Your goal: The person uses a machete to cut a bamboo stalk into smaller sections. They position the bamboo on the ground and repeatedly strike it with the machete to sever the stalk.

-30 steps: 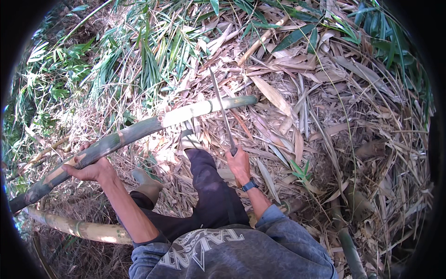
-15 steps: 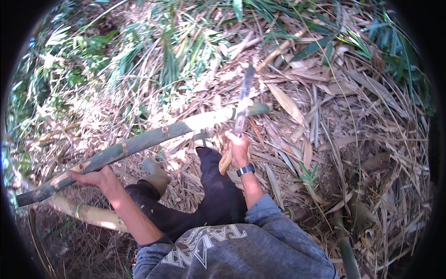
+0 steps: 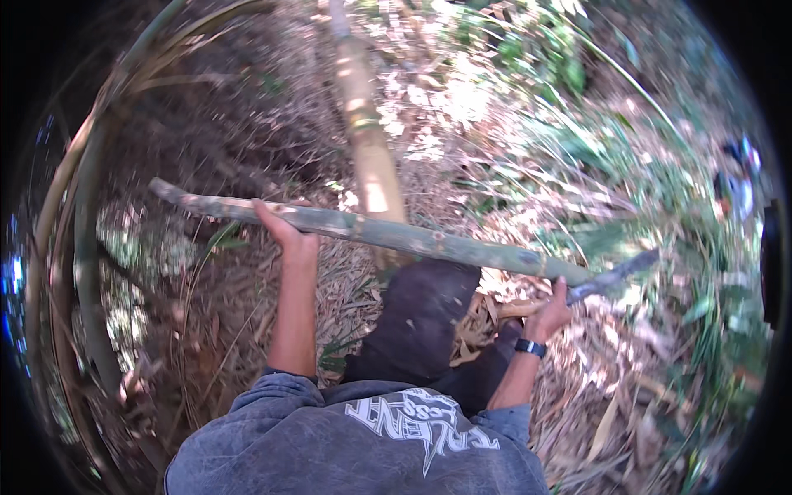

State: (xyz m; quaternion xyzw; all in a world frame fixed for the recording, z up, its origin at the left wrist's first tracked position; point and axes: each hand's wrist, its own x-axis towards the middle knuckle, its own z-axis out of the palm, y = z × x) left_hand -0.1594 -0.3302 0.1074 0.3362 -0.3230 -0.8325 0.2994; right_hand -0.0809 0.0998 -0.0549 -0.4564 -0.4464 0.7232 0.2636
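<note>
A green bamboo pole [image 3: 396,237] lies level across in front of me, above my bent leg. My left hand [image 3: 287,231] is wrapped round it toward its left end, thumb on top. In my right hand [image 3: 551,315] is a machete [image 3: 612,276], its wooden handle pointing left and its dark blade angled up to the right. That blade lies close against the pole's right end; whether it touches is blurred. My right thumb is at the pole's lower edge.
A thick yellowish bamboo trunk [image 3: 375,165] runs away from my knee. Several curved bamboo stalks [image 3: 87,214] stand at the left. Dry leaves [image 3: 606,425] cover the ground, with green grass [image 3: 709,289] on the right. A blurred blue-white shape [image 3: 741,186] shows at the far right.
My view and body have turned left, bringing the bamboo trunk ahead. The pole has swung with me, and the machete has tilted from upright to nearly along the pole. Both hands keep their holds.
</note>
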